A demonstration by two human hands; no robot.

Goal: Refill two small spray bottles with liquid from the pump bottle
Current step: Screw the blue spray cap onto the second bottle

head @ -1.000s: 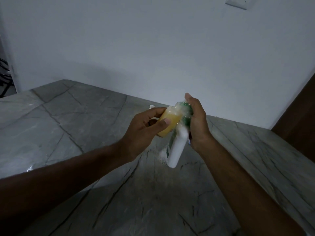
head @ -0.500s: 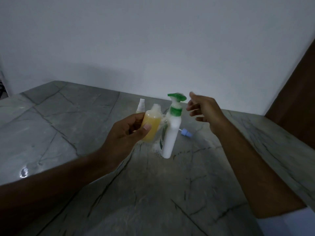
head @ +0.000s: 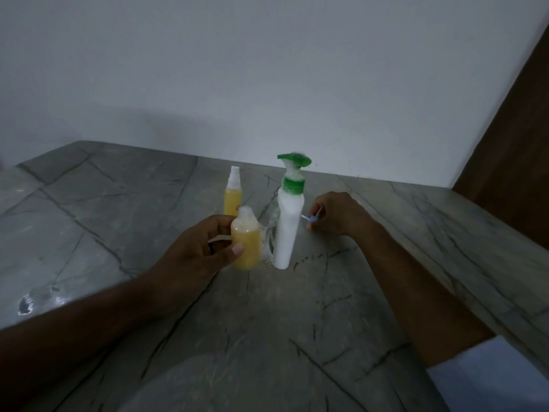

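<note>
Head view: left hand (gripping) bottle

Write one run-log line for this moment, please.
left hand: holds open bottle | right hand: pinches spray cap | pump bottle: standing

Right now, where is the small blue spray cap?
In the head view, the blue spray cap is pinched in the right hand, just right of the white pump bottle, low above the stone counter.

Grey veined stone counter, plain white wall, brown wooden panel
</note>
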